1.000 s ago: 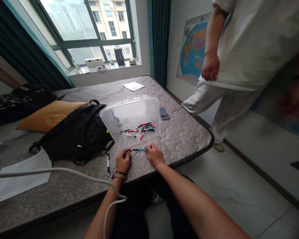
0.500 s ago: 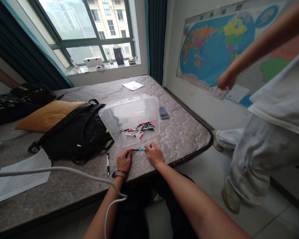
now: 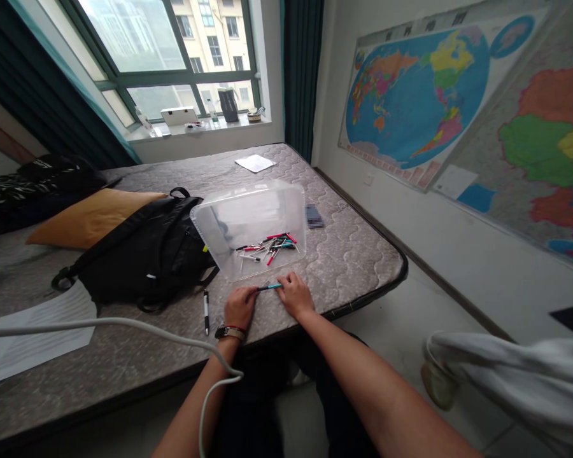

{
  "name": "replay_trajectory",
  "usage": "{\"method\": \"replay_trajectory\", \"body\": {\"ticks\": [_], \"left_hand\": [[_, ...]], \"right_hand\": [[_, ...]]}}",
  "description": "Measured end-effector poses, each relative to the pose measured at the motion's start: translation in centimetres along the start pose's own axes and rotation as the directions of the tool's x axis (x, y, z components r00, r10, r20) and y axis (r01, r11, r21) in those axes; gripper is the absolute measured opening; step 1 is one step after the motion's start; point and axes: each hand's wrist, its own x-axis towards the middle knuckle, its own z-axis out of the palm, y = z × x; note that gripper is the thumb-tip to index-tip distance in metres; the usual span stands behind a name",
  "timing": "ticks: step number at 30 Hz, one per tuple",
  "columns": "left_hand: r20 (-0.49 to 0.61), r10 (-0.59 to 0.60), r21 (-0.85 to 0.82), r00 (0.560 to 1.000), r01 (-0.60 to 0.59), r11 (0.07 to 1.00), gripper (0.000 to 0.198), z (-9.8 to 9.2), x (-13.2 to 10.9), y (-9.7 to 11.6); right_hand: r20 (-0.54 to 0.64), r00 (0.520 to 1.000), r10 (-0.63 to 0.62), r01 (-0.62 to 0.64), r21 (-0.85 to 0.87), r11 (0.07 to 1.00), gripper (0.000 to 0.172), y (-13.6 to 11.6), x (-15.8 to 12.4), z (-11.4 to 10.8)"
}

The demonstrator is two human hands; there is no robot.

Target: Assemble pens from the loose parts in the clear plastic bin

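Between my hands, low over the mattress edge, is a slim teal and black pen point(image 3: 270, 287). My left hand point(image 3: 240, 306) pinches its dark end, and my right hand point(image 3: 295, 295) grips the teal end. Just beyond my hands a clear plastic bin point(image 3: 248, 210) lies tipped with its opening toward me. Several red, black, white and teal pen parts point(image 3: 274, 247) are heaped inside it. To the left of my left hand lies a white and black pen point(image 3: 206, 313), apart from it.
A black backpack point(image 3: 138, 254) and an orange pillow point(image 3: 95, 216) lie left on the mattress point(image 3: 363, 254). Printed paper point(image 3: 38, 340) is at the left, with a pale cable point(image 3: 162, 337) crossing in front. Another person's leg point(image 3: 496, 362) is at the right, on the floor.
The pen has tilted slightly, and my left hand has shifted a little to the right. The other person has moved right, with the arm and torso now out of view.
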Motion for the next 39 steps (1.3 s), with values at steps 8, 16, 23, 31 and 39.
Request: {"method": "replay_trajectory", "body": {"ticks": [8,16,23,31,39], "left_hand": [[0.057,-0.008,0.063,0.998,0.004,0.998,0.029,-0.2,0.3,0.5],[0.032,-0.034,0.021,0.999,0.034,0.999,0.029,0.3,0.4,0.0],[-0.018,-0.054,-0.089,0.998,0.052,0.995,0.027,0.3,0.3,-0.1],[-0.026,-0.056,0.006,0.998,0.056,0.998,0.018,-0.1,0.3,0.2],[-0.072,-0.050,-0.055,0.996,0.046,0.997,0.033,-0.3,0.3,0.6]], "right_hand": [[-0.074,0.997,0.003,-0.002,0.015,1.000,0.032,0.1,-0.1,0.5],[-0.068,0.998,0.005,-0.005,-0.005,1.000,0.027,0.0,-0.1,0.4],[-0.011,1.000,-0.011,0.011,-0.037,0.999,0.031,-0.3,-0.1,-0.2],[0.009,1.000,0.009,-0.009,-0.040,0.999,0.033,-0.4,-0.1,-0.4],[0.016,1.000,0.003,-0.002,-0.036,0.999,0.035,-0.3,-0.1,-0.4]]}}
